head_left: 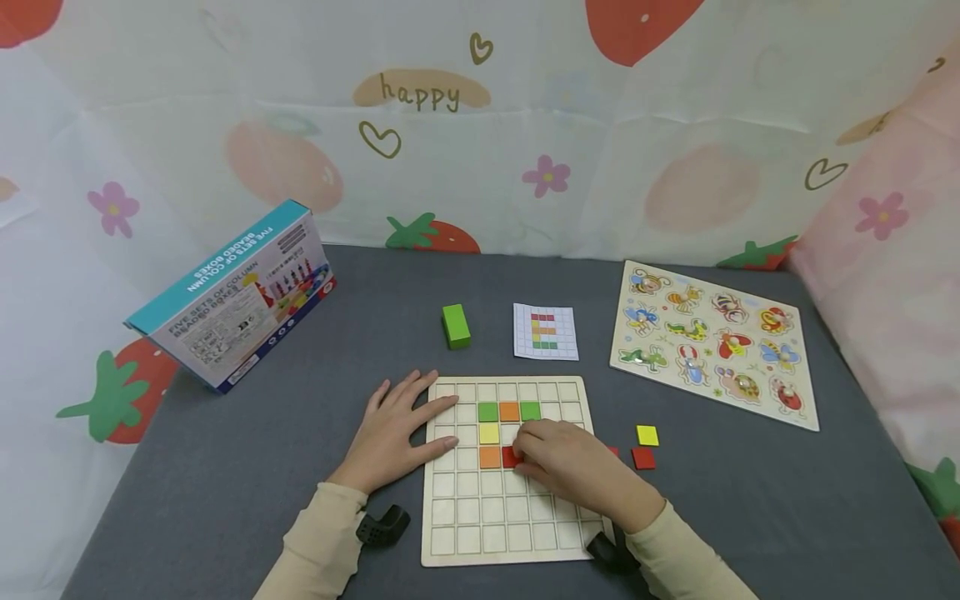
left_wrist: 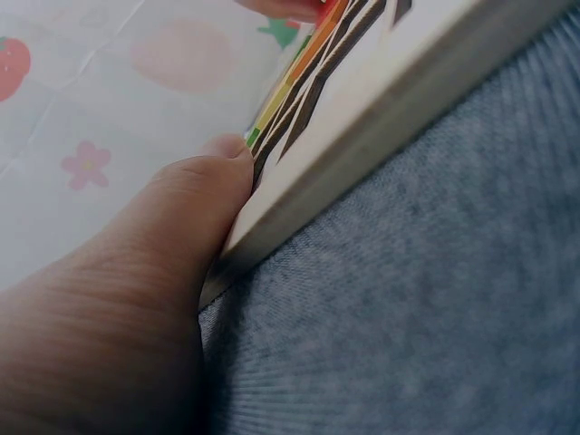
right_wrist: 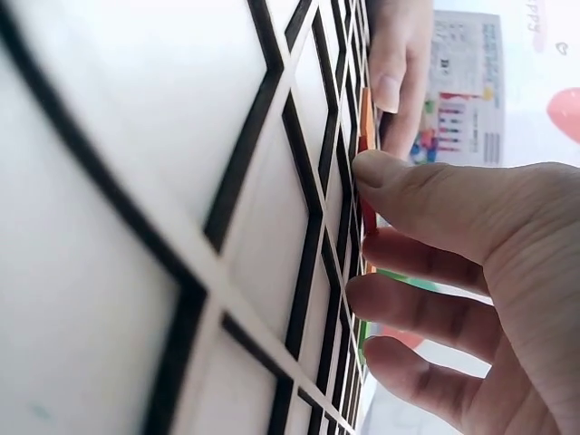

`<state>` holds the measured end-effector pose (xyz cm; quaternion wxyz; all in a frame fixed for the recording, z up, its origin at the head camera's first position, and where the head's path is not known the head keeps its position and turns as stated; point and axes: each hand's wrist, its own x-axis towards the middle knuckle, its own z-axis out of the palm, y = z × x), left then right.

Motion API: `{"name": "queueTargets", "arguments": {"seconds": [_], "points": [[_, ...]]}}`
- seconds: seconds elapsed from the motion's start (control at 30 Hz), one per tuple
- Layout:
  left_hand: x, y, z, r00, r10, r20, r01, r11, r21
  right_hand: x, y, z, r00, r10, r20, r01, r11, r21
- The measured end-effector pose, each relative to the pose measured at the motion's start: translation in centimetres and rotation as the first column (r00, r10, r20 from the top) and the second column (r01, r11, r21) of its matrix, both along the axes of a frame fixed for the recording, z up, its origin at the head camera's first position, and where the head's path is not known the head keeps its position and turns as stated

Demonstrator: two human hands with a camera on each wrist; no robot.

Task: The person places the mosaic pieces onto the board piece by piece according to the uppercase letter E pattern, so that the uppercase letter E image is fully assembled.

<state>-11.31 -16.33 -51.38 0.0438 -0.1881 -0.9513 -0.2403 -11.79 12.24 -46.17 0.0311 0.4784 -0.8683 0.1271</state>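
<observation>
Currently, the right hand [head_left: 566, 462] pinches one red tile [head_left: 510, 457] beside the lower of two orange tiles [head_left: 490, 457]; the left hand [head_left: 393, 437] lies flat, fingers spread, across the grid board's [head_left: 493, 510] left edge. Also on board: two green tiles [head_left: 488, 412], one yellow tile [head_left: 489, 433]. Off its right edge—two loose red tiles [head_left: 643, 458], one loose yellow tile [head_left: 647, 435]. Beyond a margin of grey cloth [head_left: 390, 333]—one green block [head_left: 457, 327], one card [head_left: 546, 332], one puzzle board [head_left: 752, 355], one box [head_left: 247, 300].
</observation>
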Motion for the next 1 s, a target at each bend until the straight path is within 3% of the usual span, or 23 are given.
{"name": "queueTargets", "arguments": {"seconds": [0.33, 0.47, 0.73, 0.8, 0.93, 1.0], "points": [[0.1, 0.1, 0.0, 1.000, -0.001, 0.003, 0.001, 1.000, -0.015, 0.3, 0.9, 0.2, 0.999, -0.027, 0.047, 0.026, 1.000, 0.013], [0.1, 0.1, 0.0, 1.000, 0.000, 0.017, 0.000, 1.000, -0.008, 0.7, 2.7, 1.1, 0.993, -0.080, 0.088, 0.079, 0.997, 0.017], [0.1, 0.1, -0.1, 1.000, 0.003, 0.027, -0.003, 1.000, -0.010, 2.7, 7.6, 3.0, 0.960, -0.217, 0.175, 0.222, 0.975, -0.010], [0.1, 0.0, 0.0, 1.000, 0.010, 0.025, -0.010, 1.000, -0.012, 3.2, 8.9, 3.1, 0.947, -0.268, 0.180, 0.271, 0.963, 0.006], [0.1, 0.1, 0.2, 1.000, 0.016, 0.027, -0.015, 1.000, -0.019, 4.1, 11.0, 3.1, 0.888, -0.396, 0.231, 0.378, 0.918, 0.121], [0.1, 0.1, 0.2, 0.999, 0.015, 0.029, -0.015, 1.000, -0.024, 4.5, 11.8, 3.0, 0.861, -0.427, 0.278, 0.393, 0.904, 0.170]]}}
